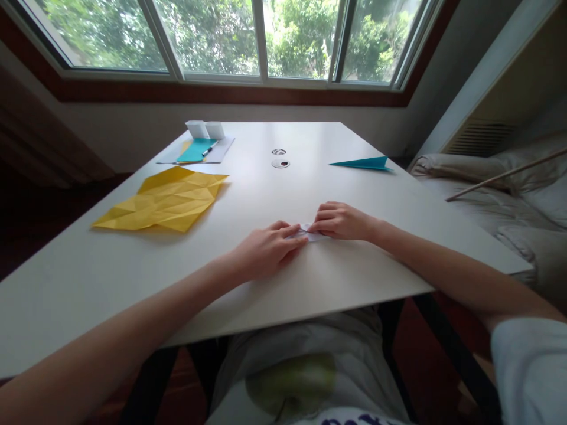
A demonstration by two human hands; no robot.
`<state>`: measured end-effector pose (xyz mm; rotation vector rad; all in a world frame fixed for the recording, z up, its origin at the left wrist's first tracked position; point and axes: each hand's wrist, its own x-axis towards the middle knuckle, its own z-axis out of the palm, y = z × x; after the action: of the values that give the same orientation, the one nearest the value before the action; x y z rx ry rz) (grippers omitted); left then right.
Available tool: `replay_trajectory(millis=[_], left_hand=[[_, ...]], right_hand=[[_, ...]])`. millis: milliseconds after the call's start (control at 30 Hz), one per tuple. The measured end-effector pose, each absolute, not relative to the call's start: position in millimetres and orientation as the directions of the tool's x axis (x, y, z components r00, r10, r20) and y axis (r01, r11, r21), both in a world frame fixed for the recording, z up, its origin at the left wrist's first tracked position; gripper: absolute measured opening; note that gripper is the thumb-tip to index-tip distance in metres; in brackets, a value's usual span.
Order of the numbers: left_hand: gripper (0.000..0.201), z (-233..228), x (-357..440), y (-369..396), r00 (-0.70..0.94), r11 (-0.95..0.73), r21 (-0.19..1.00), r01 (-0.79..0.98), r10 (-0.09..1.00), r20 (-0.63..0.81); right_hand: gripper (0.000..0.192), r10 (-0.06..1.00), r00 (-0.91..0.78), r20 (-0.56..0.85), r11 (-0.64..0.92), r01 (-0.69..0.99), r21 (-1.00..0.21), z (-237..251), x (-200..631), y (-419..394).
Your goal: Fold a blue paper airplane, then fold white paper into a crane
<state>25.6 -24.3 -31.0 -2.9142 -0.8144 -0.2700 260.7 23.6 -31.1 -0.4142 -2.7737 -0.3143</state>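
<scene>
A white-shirted lap (305,378) sits near; beyond, left hand (266,251) and right hand (341,221) press curled fingers onto small white folded paper (310,235) on the white table (266,295).

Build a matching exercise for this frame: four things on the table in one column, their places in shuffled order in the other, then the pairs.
Things:
1. creased yellow sheet
2. teal folded paper
3. small white paper
4. marker

Places:
A. under the fingertips of left hand and right hand
B. far right part of the table
C. on the teal sheet at the far left
D. left of the hands, lying open

Pairs: 1-D, 2-B, 3-A, 4-C
</scene>
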Motion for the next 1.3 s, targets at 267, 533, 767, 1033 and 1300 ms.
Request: replay_trajectory(millis=[267,533,767,1033,1300], left_hand=[[0.033,-32.1,25.8,-23.4,0.861,-0.873,-0.061,0.484,0.463,0.209],[0.034,-27.3,29.9,-31.5,0.832,-0.832,-0.094,0.546,0.527,0.171],[0.036,-22.1,32.8,-40.7,0.787,-0.764,-0.193,0.616,0.607,0.109],[0.038,-22.9,33.0,-42.6,0.775,-0.74,-0.242,0.628,0.623,0.108],[0.038,-22.5,34.1,-43.0,0.767,-0.721,-0.282,0.633,0.632,0.106]], right_hand=[[0.023,0.451,-0.841,0.298,0.891,0.403,-0.209,-27.4,263.0,24.7],[0.027,0.507,-0.825,0.249,0.86,0.463,-0.214,-26.8,260.2,21.5],[0.024,0.554,-0.817,0.157,0.832,0.537,-0.141,-15.4,258.5,13.9],[0.024,0.632,-0.77,0.087,0.774,0.632,-0.033,-5.3,255.6,2.4],[0.022,0.681,-0.73,0.056,0.726,0.683,0.085,-3.7,254.9,-3.5]])
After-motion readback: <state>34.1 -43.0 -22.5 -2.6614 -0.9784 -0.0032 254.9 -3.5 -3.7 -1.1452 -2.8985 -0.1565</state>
